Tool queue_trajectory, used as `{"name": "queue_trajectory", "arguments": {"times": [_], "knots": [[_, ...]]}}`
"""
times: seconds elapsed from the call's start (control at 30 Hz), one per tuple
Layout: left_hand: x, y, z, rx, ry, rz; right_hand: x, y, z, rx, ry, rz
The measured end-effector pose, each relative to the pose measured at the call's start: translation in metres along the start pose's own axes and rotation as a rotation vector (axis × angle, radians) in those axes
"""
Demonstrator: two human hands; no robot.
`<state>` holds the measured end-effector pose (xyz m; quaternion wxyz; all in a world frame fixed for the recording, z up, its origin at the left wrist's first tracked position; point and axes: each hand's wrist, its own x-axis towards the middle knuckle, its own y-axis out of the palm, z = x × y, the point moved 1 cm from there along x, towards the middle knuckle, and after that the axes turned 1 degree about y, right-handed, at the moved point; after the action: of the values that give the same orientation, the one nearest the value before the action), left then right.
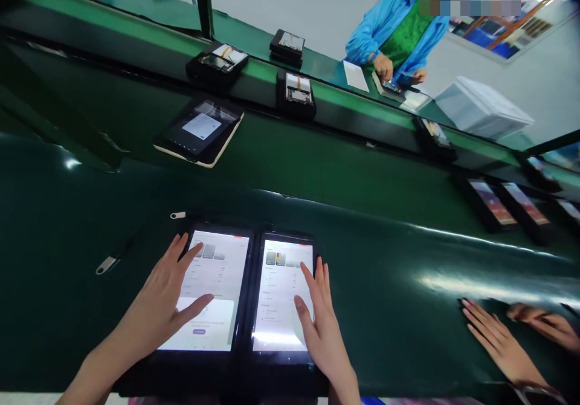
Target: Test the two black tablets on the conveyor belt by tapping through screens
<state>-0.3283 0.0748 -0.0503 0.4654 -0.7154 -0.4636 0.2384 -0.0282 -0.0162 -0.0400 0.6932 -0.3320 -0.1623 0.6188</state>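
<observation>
- Two lit tablets lie side by side, flat on the dark green mat at lower centre of the frame: left tablet, right tablet, long edges touching or nearly so.
- Left hand: fingers spread and extended, resting on the left tablet's screen, thumb out toward a white pop-up panel. Nothing gripped.
- Right hand: fingers straight and close together, tips on the right tablet's screen near its right edge. Nothing gripped.
- Handling, my judgement: thin, stiff slabs, glass-faced, likely slick and breakable; best lifted by the dark bezel edges, not the screen.
- Two small metal USB sticks lie on the mat left of the tablets, well apart from the hands.
- Another tablet on a pad sits at upper left; black trays holding devices line the conveyor belt beyond.
- Co-worker's hands rest at lower right; another person in a blue jacket works at upper right.
</observation>
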Motion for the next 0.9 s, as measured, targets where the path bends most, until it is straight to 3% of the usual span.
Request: {"name": "queue_trajectory", "arguments": {"times": [0.53,0.9], "knots": [[0.0069,-0.0027,-0.0067,0.327,0.177,-0.061,0.0011,0.0073,-0.0009,0.013,0.003,-0.086],[0.0034,0.0021,-0.0052,0.25,0.118,-0.047,0.0011,0.007,-0.0002,-0.012,-0.038,-0.106]]}}
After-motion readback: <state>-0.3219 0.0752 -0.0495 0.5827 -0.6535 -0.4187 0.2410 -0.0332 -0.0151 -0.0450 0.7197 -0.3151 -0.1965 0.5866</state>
